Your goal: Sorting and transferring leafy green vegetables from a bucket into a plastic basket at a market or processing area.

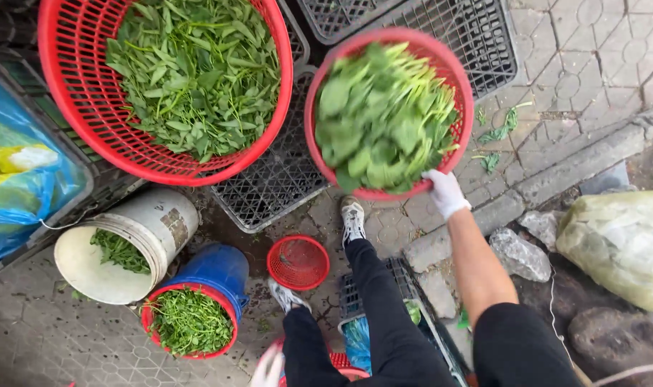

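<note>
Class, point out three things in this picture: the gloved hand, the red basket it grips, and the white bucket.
right hand (445, 192), head view, on the glove's back.
red basket (452, 72), head view, on its right rim.
white bucket (161, 218), head view, on its outer wall.

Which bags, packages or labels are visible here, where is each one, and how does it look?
Blue plastic bag: far left, in a dark crate, crumpled, with a yellow bag on it.
Pale translucent plastic sack: right edge, on stones, bulging, greenish-white.
Worn brownish label patch: on the tilted white plastic bucket, lower left.
No signs or screens.
</note>
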